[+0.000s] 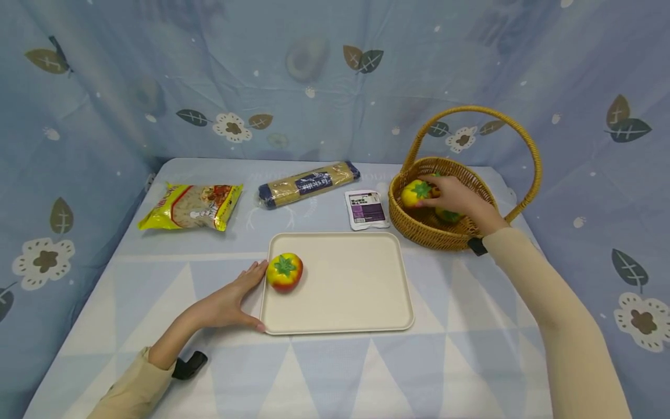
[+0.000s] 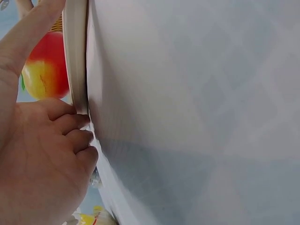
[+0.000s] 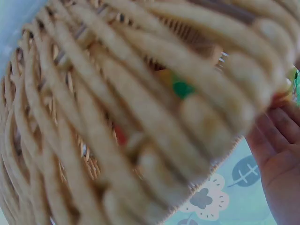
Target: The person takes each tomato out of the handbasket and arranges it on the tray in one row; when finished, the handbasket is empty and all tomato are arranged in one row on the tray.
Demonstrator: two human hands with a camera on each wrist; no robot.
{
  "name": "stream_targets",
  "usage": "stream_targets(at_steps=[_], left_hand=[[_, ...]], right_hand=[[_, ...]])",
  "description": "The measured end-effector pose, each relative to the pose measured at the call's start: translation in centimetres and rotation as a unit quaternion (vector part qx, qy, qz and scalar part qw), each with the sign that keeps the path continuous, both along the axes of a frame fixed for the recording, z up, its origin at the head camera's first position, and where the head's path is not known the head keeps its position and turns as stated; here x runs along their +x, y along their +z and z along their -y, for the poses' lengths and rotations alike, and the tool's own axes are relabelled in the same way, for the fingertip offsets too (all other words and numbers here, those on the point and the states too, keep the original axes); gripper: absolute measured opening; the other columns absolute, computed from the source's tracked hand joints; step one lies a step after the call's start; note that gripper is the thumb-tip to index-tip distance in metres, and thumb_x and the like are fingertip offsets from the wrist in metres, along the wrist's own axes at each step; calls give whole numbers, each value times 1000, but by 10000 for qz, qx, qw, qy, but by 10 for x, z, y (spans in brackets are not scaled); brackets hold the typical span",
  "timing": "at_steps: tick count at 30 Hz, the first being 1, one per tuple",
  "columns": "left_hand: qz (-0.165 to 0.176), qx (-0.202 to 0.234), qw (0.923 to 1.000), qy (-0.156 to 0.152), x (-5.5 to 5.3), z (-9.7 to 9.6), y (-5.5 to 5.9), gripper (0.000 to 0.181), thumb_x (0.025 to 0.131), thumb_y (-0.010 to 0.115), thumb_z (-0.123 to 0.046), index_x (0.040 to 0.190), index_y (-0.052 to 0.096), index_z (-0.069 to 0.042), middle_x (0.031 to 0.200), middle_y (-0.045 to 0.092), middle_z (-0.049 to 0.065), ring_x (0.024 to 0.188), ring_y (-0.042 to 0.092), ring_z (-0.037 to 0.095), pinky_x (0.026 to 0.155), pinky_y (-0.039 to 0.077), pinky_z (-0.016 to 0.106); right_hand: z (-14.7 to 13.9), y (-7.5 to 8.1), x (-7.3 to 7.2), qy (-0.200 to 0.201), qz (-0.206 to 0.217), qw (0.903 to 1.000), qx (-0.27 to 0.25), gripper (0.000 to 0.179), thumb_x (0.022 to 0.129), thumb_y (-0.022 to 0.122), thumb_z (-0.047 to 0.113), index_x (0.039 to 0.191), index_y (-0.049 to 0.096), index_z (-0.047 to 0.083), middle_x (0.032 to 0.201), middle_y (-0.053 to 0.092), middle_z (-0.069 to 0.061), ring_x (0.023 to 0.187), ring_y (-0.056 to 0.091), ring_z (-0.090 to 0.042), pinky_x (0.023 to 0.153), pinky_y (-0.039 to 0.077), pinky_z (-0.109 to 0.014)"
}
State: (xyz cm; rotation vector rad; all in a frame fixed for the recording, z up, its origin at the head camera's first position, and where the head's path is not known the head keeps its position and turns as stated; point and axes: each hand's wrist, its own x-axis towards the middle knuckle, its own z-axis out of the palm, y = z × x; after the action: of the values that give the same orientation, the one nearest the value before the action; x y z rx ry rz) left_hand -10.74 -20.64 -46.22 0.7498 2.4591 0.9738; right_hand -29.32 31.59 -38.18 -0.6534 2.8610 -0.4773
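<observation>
A red-and-yellow persimmon [image 1: 284,272] with a green leafy top rests at the left end of a cream tray [image 1: 348,285]. My left hand [image 1: 228,301] is at the tray's left edge, thumb by the near corner and fingertips beside the persimmon. In the left wrist view, its fingers lie along the tray's outer side [image 2: 76,56]. On the right, my right hand [image 1: 456,196] reaches into a wicker basket [image 1: 419,228] and grips a yellow persimmon [image 1: 411,194] with a green top. Another green-topped fruit [image 1: 448,216] lies below that hand, partly hidden.
Behind the tray lie a yellow food bag [image 1: 196,208], a long pasta packet [image 1: 312,184] and a white-and-purple pouch [image 1: 367,209]. The basket's tall handle [image 1: 535,166] arches over the right arm. Patterned curtain cloth surrounds the table at back and sides.
</observation>
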Motion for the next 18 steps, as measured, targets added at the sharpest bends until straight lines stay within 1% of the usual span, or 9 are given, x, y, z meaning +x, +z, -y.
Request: stream_targets(at_steps=[2, 6, 9, 14, 18], left_hand=[[13, -3, 10000, 8, 0, 0, 0, 127, 63, 86, -47, 153, 11, 1, 159, 8, 20, 145, 1, 40, 113, 8, 59], [38, -54, 10000, 29, 1, 0, 1, 127, 63, 86, -47, 153, 10, 1, 159, 7, 19, 145, 2, 40, 113, 8, 59], [40, -78, 10000, 40, 1, 1, 2, 128, 63, 87, -46, 153, 10, 0, 159, 7, 19, 145, 2, 39, 113, 9, 59], [61, -119, 9999, 45, 1, 1, 2, 128, 63, 87, -46, 154, 9, 0, 159, 7, 18, 145, 2, 38, 114, 9, 57], [134, -158, 9998, 79, 1, 0, 2, 128, 63, 87, -46, 154, 8, -3, 160, 6, 17, 145, 1, 37, 114, 9, 57]], right_hand=[[-1, 1, 2, -43, -105, 9999, -2, 71, 86, 74, 33, 142, 45, 0, 116, 62, -22, 93, 60, -32, 83, 49, -49], [-1, 2, 6, -92, -216, 9997, -28, 72, 86, 73, 36, 141, 45, 0, 105, 64, -20, 80, 57, -28, 73, 48, -44], [0, 6, 11, -155, -247, 9995, -154, 73, 85, 74, 36, 142, 45, -1, 103, 64, -20, 74, 54, -26, 67, 45, -42], [2, 17, 22, -274, -489, 9976, -414, 75, 83, 76, 35, 142, 45, 0, 113, 62, -22, 78, 56, -28, 69, 47, -43], [4, 24, 29, -300, -628, 9958, -590, 76, 82, 78, 33, 143, 44, 2, 109, 62, -20, 81, 57, -31, 71, 48, -45]])
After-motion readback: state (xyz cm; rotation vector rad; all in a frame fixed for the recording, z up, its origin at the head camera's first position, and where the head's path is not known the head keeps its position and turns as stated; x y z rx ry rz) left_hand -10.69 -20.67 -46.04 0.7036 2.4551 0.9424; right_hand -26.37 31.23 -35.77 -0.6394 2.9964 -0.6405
